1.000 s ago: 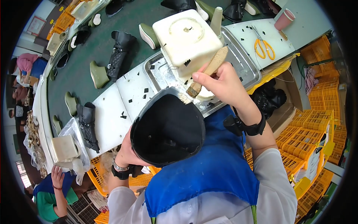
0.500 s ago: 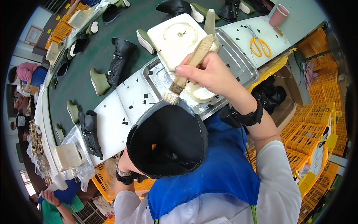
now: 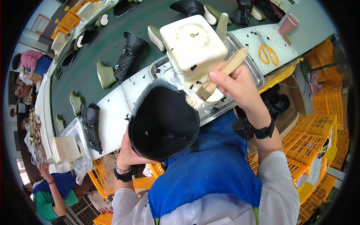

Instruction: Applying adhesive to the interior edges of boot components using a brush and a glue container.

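Note:
A black boot shaft (image 3: 165, 120) stands before my apron, its wide opening turned up toward me so the dark inside shows. My left hand (image 3: 131, 150) is closed around its left side, fingers partly hidden behind it. In my right hand (image 3: 240, 84), a flat wooden brush (image 3: 234, 62) is pinched by the handle. The brush's pale, whitish bristles are just beside the right part of the boot's rim; I cannot tell if they touch it. Behind the brush, a metal tray (image 3: 255, 71) carries a cream-coloured plastic block (image 3: 193, 41) and a white dish partly hidden by my right hand.
Orange-handled scissors (image 3: 268, 52) and a pink cup (image 3: 288, 24) lie to the right. Black boots (image 3: 129, 56) and green boot feet (image 3: 106, 75) stand on the green belt. Yellow crates (image 3: 318, 127) are stacked at right. A co-worker in green (image 3: 48, 202) is at lower left.
The brush has moved right, from the far edge of the boot's rim to its right side. The boot has shifted slightly left and away from me. The whole view has turned a little.

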### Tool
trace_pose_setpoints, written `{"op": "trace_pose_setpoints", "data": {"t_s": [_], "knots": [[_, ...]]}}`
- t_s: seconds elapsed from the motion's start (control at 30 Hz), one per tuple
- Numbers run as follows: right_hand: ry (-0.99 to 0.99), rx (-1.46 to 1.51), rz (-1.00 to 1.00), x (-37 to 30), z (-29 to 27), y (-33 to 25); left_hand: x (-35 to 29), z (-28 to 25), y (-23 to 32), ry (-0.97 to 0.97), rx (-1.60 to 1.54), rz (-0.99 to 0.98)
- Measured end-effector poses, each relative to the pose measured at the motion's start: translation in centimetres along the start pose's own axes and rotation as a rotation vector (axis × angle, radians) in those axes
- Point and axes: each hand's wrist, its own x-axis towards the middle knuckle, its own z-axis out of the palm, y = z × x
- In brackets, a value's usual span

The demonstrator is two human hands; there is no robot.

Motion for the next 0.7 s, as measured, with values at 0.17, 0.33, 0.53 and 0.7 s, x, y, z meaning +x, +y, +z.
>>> {"op": "trace_pose_setpoints", "data": {"t_s": [0.17,0.33,0.53,0.7], "knots": [[0.018,0.091,0.021,0.2,0.6,1.2,-0.6,-0.3,-0.7,-0.015,-0.090,-0.009],[0.040,0.108,-0.015,1.4,1.4,1.7,-1.2,-0.4,-0.9,-0.068,-0.097,0.000],[0.050,0.029,-0.061,1.0,1.6,1.0,-0.7,-0.1,-0.5,0.037,0.001,0.043],[0.008,-0.027,-0.050,0.5,1.5,1.3,-0.3,0.3,-1.0,0.250,0.040,0.061]]}}
